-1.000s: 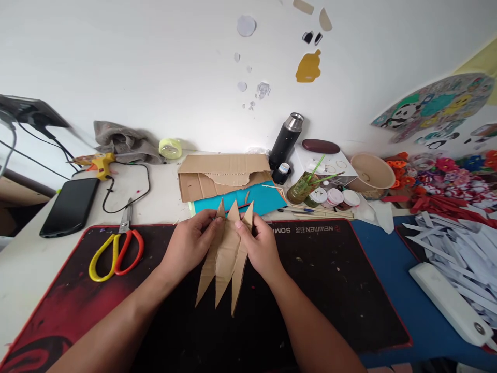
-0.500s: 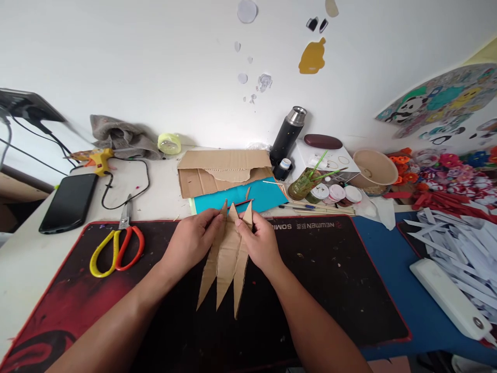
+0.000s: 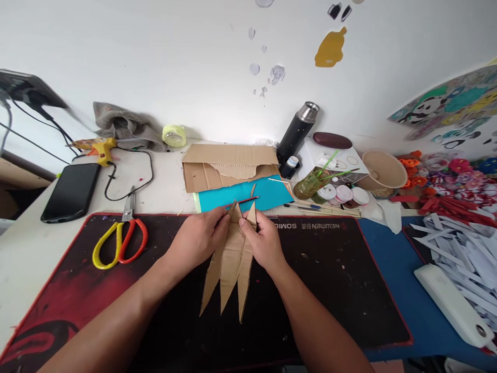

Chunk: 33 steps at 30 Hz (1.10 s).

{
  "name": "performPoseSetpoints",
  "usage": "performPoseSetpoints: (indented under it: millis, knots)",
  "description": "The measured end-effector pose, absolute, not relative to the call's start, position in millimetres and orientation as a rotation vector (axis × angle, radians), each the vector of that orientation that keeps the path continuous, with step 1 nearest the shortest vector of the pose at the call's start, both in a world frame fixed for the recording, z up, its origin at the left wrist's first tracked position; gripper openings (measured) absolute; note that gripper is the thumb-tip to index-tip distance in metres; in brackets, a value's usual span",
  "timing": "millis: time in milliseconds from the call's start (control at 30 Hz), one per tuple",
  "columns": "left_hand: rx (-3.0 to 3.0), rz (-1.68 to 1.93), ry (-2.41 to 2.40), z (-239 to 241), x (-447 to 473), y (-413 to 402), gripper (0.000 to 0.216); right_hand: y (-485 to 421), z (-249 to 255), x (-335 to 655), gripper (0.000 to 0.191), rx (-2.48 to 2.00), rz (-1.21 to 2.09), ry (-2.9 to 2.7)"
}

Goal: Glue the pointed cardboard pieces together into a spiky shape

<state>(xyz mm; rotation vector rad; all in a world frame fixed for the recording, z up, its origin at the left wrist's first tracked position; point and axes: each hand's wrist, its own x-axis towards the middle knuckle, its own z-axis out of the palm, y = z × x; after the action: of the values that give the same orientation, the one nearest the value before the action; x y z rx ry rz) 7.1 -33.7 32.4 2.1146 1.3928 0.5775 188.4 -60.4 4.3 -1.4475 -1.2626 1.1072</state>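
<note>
Between my two hands is a brown cardboard piece (image 3: 232, 254) with pointed ends at top and bottom and creases running lengthwise. My left hand (image 3: 204, 230) pinches its upper left strip, thumb on the front. On the other side my right hand (image 3: 264, 241) grips the upper right strip, thumb near the notch between the points. The fingers behind the cardboard are hidden. Just beyond the upper tips, a red pencil (image 3: 246, 200) lies on a blue sheet (image 3: 267, 191). Scissors (image 3: 130, 228) with one yellow and one red handle rest to the left.
The black desk mat (image 3: 330, 290) lies under my hands. Behind it are a larger cardboard piece (image 3: 229, 155), a black flask (image 3: 298, 129) and a jar (image 3: 305, 187) with green sticks. A glue gun (image 3: 104, 150) and phone (image 3: 72, 191) lie left; paper strips (image 3: 462, 254) are piled right.
The view has shifted slightly, so most things sit a little further right. The left strip's upper tip has turned inward, closer to the middle point. Both hands keep their grip on the cardboard.
</note>
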Motion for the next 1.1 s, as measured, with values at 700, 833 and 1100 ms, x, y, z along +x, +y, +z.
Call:
performPoseSetpoints:
  millis: [700, 833, 1100]
  knots:
    - [2.099, 0.754, 1.384, 14.0, 11.6, -37.9, 0.046, -57.6, 1.0, 188.9, 0.02, -1.456, 1.098, -1.29]
    - [2.051, 0.733, 1.35, 17.1, 11.2, -36.0, 0.045, -57.3, 1.4, 189.0, 0.021, -1.48, 1.115, -1.289]
    - [1.992, 0.713, 1.248, 22.4, 7.8, -32.9, 0.041, -59.5, 3.3, 188.7, 0.018, -1.486, 1.127, -1.293]
